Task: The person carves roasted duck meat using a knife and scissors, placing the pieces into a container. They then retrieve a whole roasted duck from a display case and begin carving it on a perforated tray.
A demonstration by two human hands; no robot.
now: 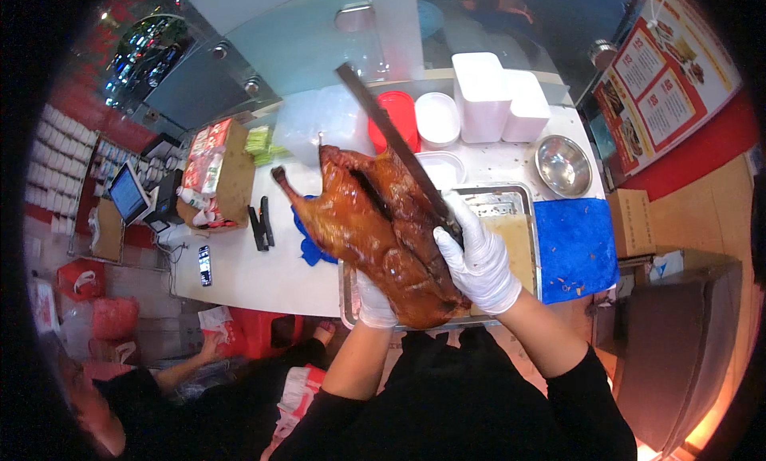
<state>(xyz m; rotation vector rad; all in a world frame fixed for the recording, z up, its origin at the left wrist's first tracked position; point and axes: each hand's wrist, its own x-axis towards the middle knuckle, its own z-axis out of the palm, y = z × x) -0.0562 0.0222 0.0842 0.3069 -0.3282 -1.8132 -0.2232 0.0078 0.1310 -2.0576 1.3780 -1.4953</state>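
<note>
A glossy brown roast duck (pixel 365 216), its legs pointing up and left, is held tilted above a metal tray (pixel 348 293). My left hand (pixel 376 302), in a thin white glove, supports it from below at the left; most of its fingers are hidden behind the bird. My right hand (pixel 479 257), gloved too, is closed around the handle end of a long dark knife (pixel 392 135). The blade slants up and left across the duck's right side. A pale board (pixel 511 239) lies in the tray, partly covered by the duck and my right hand.
A steel bowl (pixel 563 165) and a blue cloth (pixel 575 248) are on the right. White containers (pixel 482 99) and a red tub (pixel 395 117) line the back. Leftward are a cardboard box (pixel 230 180), a black stapler (pixel 261 225) and a phone (pixel 205 265). Another person's arm (pixel 185 362) is lower left.
</note>
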